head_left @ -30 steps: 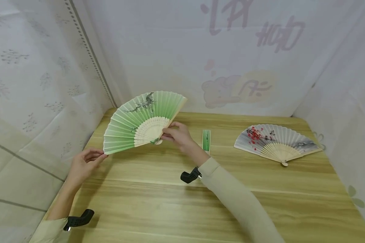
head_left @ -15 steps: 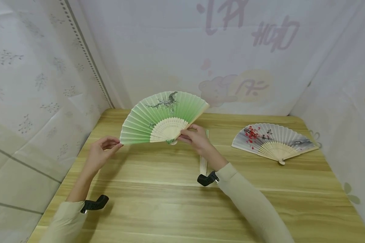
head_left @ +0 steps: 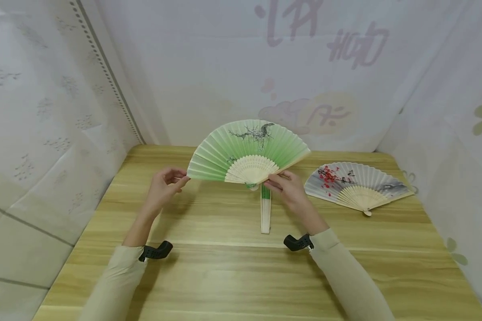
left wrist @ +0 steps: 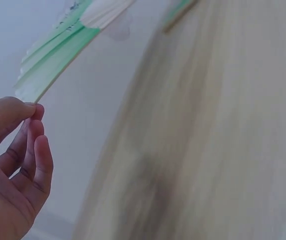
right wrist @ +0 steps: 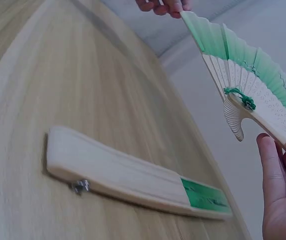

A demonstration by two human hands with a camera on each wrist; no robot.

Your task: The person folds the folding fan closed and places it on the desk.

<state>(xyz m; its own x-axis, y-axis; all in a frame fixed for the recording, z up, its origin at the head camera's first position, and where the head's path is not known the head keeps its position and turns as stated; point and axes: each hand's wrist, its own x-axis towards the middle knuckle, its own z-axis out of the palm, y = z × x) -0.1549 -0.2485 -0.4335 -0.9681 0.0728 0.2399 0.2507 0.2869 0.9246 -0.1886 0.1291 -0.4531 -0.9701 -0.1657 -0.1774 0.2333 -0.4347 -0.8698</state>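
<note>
From my station I see both hands raised over the desk (head_left: 225,281), the green fan (head_left: 245,149) spread between them. My left hand (head_left: 164,186) pinches its outer corner between thumb and fingertip; my right hand (head_left: 291,191) pinches the opposite edge stick, near the pivot. I judge the step in hand to be holding this fan opened and steering it. The next move calls for both hands travelling together, so the pleats neither fold nor strain. A folded fan (head_left: 266,214) lies on the desk below, just left of my right hand; the grey fan (head_left: 359,183) lies open to that hand's right.
</note>
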